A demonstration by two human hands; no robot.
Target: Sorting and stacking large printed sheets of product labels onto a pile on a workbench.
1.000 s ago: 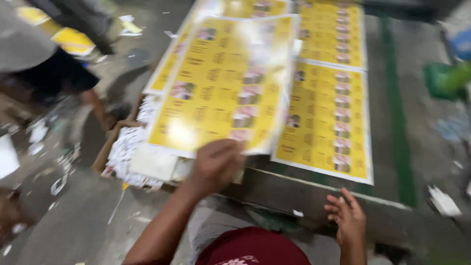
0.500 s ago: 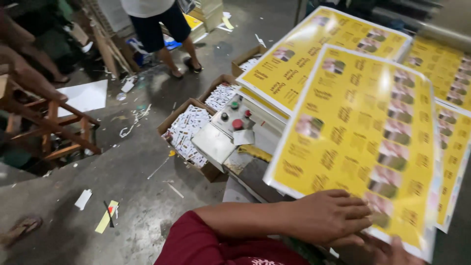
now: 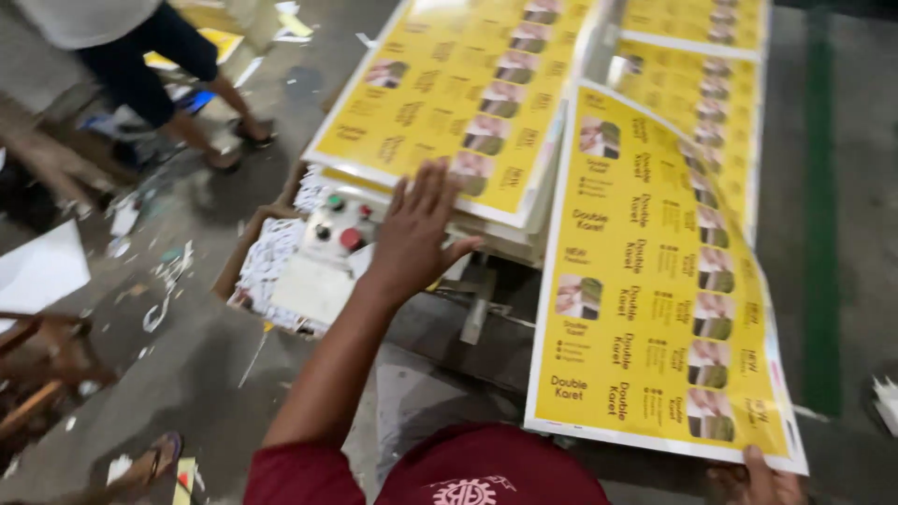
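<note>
A worker in a dark red shirt handles large yellow printed sheets at a cutting table, seen from the worker's own head-mounted camera. The left hand is spread wide open, fingers splayed and palm down, resting on the near edge of a thick stack of yellow printed sheets that lies flat on the table; it grips nothing. The right hand appears only at the bottom edge of the view, thumb and fingertips pinching the lower right corner of a single yellow printed sheet; how tightly it is closed cannot be told, as most of the hand is cut off. That single sheet lies to the right of the stack, curved and lifted, its upper edge arching over further yellow sheets spread on the table behind it, its lower edge close to the worker's body. The two hands are well apart, the left on the stack, the right at the loose sheet's corner. Just left of the left hand sits a grey control box with red and green push buttons, beside a cardboard box of paper offcuts. On the scrap-littered concrete floor beyond, another person in dark shorts stands at upper left.
</note>
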